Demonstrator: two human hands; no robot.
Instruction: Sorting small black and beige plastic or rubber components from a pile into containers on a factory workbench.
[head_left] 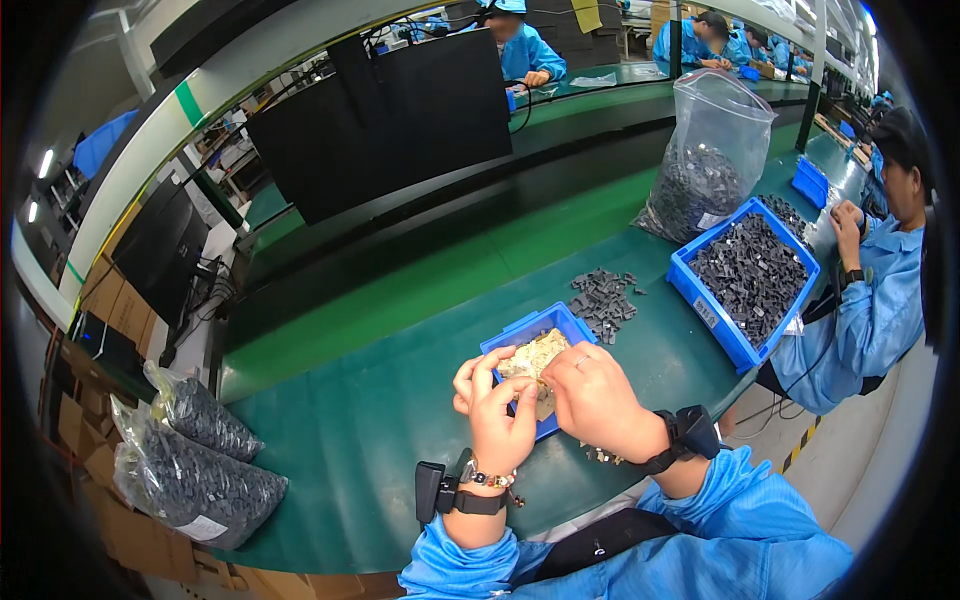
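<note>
My left hand and my right hand meet over a small blue bin at the table's near side. Small yellowish pieces fill part of that bin. Thumb and fingers of each hand are pinched together, the two fingertips close to each other. Whatever sits between them is too small to make out. Just beyond the bin lies a loose pile of small dark grey plastic parts. A few yellowish bits are scattered on the table beside my right wrist.
A large blue bin of dark parts stands to the right, with a clear bag of them behind it. Two filled bags rest at the left. A black monitor hangs ahead. A co-worker sits at the right.
</note>
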